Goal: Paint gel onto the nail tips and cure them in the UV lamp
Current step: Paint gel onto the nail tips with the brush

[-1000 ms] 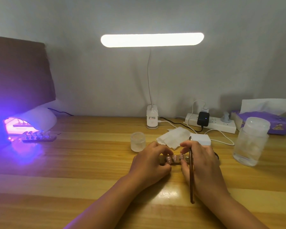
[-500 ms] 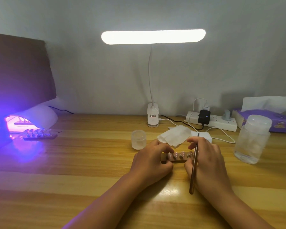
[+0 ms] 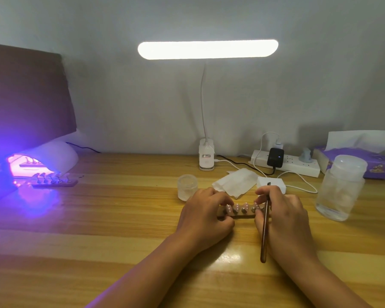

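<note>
Head view: since a second ago the hands have drawn apart, baring more of the brown strip of pink nail tips (image 3: 240, 211) on the wooden bench (image 3: 120, 218). The left hand (image 3: 203, 215) pinches one end; the right hand (image 3: 285, 216) touches the other, gripping a slim brown brush (image 3: 265, 230).

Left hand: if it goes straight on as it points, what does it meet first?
Past the nail-tip holder that the left hand grips, probably the folded white wipe; depth is unclear.
</note>
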Motion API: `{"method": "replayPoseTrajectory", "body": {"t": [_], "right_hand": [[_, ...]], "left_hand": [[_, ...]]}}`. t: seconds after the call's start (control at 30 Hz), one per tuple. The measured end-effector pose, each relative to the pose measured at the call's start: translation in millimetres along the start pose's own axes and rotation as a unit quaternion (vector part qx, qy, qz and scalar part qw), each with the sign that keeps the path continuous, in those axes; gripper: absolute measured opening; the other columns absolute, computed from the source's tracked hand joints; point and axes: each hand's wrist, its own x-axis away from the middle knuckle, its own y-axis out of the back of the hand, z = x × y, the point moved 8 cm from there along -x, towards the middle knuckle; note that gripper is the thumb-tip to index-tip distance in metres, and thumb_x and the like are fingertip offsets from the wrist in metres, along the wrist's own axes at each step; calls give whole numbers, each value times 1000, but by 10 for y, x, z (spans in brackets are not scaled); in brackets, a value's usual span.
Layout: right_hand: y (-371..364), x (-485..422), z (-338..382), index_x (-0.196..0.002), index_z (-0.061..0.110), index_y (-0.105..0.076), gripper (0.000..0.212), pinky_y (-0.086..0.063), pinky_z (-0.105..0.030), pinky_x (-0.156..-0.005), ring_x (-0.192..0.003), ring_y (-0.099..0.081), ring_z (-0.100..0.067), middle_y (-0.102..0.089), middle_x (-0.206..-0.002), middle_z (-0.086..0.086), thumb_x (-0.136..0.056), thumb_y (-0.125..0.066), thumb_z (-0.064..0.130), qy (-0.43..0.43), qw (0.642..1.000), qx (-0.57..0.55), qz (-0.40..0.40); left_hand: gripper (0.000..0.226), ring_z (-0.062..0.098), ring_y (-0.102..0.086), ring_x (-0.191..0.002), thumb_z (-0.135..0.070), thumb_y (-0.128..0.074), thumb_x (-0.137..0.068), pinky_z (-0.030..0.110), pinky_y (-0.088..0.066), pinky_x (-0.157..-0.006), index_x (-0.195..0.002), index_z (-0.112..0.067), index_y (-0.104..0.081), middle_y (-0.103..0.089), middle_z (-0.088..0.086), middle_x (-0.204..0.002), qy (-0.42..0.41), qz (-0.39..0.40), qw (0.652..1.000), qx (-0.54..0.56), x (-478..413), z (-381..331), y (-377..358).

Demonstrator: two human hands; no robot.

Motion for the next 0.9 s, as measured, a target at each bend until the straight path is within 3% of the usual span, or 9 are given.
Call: {"method": "replayPoseTrajectory", "body": {"t": [0.23, 0.5, 0.8, 0.9], "right_hand": [[-37, 12, 17, -119, 22, -54, 43, -49, -29, -65, -91, -51, -14, -63, -97, 4, -83, -71, 5, 11, 1000, -6, 15], [-55, 12, 15, -119, 24, -53, 45, -50, -24, -62, -85, -54, -12, -58, -94, 7, -83, -70, 3, 12, 1000, -11, 24], [-87, 10, 19, -117, 28, -52, 43, -51, -26, -64, -87, -54, -11, -60, -95, 6, -84, -69, 5, 21, 999, -5, 34], [-107, 12, 14, -117, 28, -52, 43, -45, -20, -63, -88, -52, -9, -62, -96, 7, -84, -68, 4, 26, 999, 0, 37]], "left_hand": [[30, 6, -40, -101, -41, -61, -79, 25, -41, -74, -110, -38, -62, -55, -15, -106, 10, -10, 1000, -10, 6, -2, 20], [30, 7, -42, -104, -40, -62, -80, 25, -40, -76, -109, -35, -62, -57, -14, -108, 18, -11, 1000, -3, 13, -4, 27], [39, 5, -43, -97, -40, -62, -81, 26, -43, -72, -116, -36, -46, -57, -18, -102, 41, -16, 999, 0, 14, 20, 38], [39, 5, -43, -98, -41, -61, -82, 26, -44, -71, -117, -36, -46, -56, -17, -101, 56, -9, 998, 3, 11, 58, 28]]}}
